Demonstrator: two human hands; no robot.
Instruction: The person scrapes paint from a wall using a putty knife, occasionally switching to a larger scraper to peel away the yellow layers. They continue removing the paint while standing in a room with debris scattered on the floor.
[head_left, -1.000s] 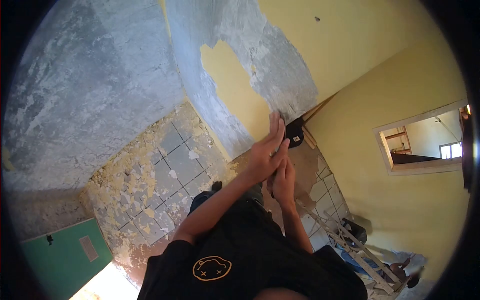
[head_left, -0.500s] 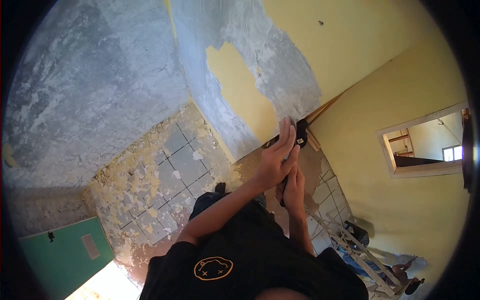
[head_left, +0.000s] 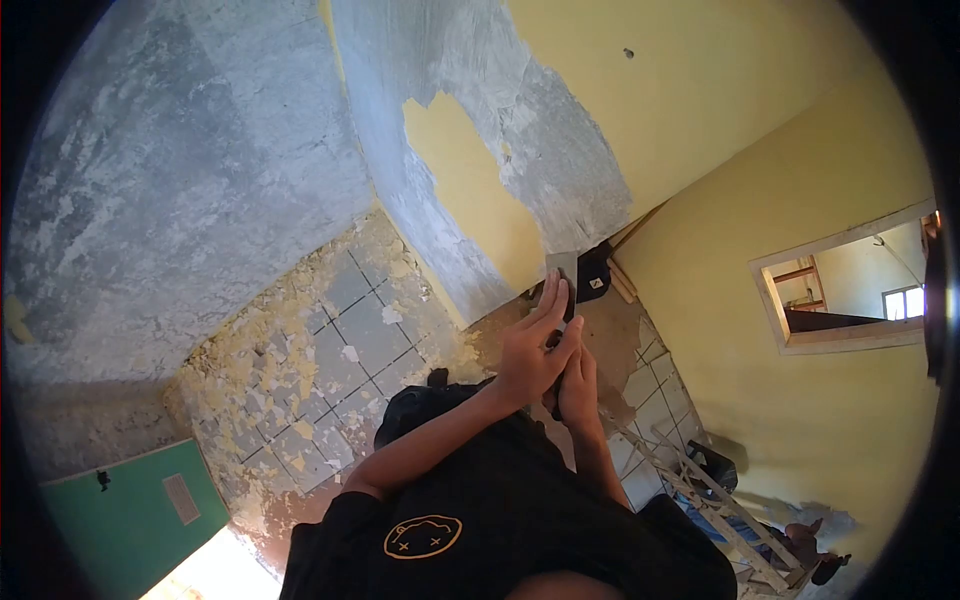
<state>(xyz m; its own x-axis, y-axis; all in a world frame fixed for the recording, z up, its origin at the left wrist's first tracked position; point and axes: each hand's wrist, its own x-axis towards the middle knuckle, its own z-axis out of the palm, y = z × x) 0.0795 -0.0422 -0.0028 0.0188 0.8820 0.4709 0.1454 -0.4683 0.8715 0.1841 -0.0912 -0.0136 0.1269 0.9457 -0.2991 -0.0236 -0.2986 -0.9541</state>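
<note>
A paint scraper [head_left: 562, 262] with a flat metal blade and a dark handle is between my two hands, its blade at the lower part of the wall. My left hand [head_left: 530, 355] lies along it, fingers stretched towards the blade and pressing, with the thumb across the handle. Lower down, my right hand [head_left: 578, 385] is closed round the handle, most of which it hides. In front, the wall has a bare grey scraped area [head_left: 565, 140] around a patch of yellow paint [head_left: 475, 190].
Paint flakes [head_left: 270, 370] litter the tiled floor [head_left: 360, 335] at left. A dark bag-like object [head_left: 594, 275] and wooden strips [head_left: 622, 282] lie beyond my hands. A ladder [head_left: 715, 500] stands at lower right, near another person [head_left: 800, 540]. A framed opening [head_left: 850, 280] is in the right wall.
Both hands have drawn back slightly towards my body with the scraper. Its metal blade now shows beyond my left fingertips.
</note>
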